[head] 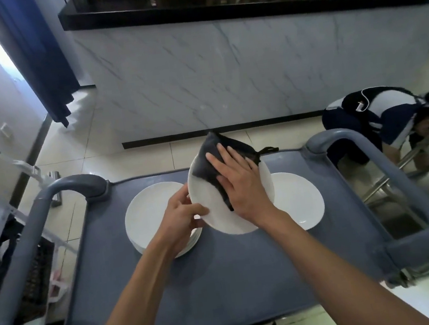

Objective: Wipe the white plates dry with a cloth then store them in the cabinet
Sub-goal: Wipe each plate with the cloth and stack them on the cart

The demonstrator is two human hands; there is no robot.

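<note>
A white plate (212, 212) is held tilted above the grey cart top (225, 284). My left hand (185, 216) pinches its left rim, thumb on the face. My right hand (241, 183) lies with straight fingers on a dark cloth (207, 157), pressing it against the upper part of the plate. The cloth also drapes over the plate's far edge. Under my left hand a stack of white plates (149, 215) rests on the cart. A single white plate (298, 200) lies on the cart to the right.
Raised grey handles stand at the cart's left (24, 230) and right (391, 170) ends. A person (383, 119) crouches on the tiled floor at the right beside a steel trolley (428, 160). A marble-fronted counter (248, 61) is behind the cart.
</note>
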